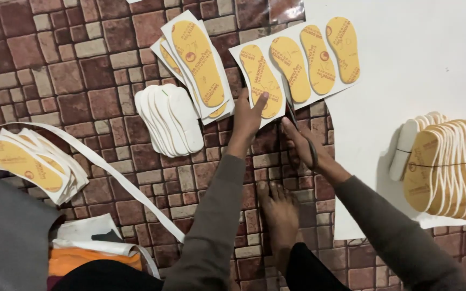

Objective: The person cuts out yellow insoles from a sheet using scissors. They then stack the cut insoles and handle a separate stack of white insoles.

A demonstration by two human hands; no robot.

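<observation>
A white sheet [297, 89] printed with several yellow insole shapes lies on the brick-pattern floor. My left hand [248, 118] pinches its near-left corner, thumb on the leftmost yellow insole [260, 78]. My right hand [304, 144] grips dark scissors [297, 129], whose blades reach into the sheet between the first two insoles. My bare foot [279, 213] rests on the floor below both hands.
Cut white-bordered yellow insole pieces [198, 62] are stacked at top centre. A fan of plain white insoles [171, 119] lies beside them. More cut pieces [28, 161] sit at left, a long white offcut strip [114, 175] runs diagonally, and a bundle of insoles [449, 164] rests on large white paper [405, 64] at right.
</observation>
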